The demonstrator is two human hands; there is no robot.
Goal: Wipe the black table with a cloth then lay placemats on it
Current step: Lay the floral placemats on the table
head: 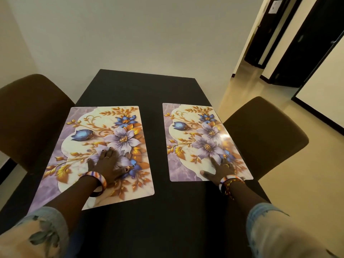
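left hand (108,164): fingers spread flat, pressing the left placemat (96,153)
right hand (221,169): fingers spread flat on the right placemat (197,138)
placemats: side by side, apart, on the black table (154,94)

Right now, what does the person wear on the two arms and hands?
Both arms have pale, faded sleeves pushed up to the forearm. The left hand has a ring, dark nail polish, and a wide striped bangle. The right hand also has a ring, a similar striped bangle, and a thin beaded bracelet.
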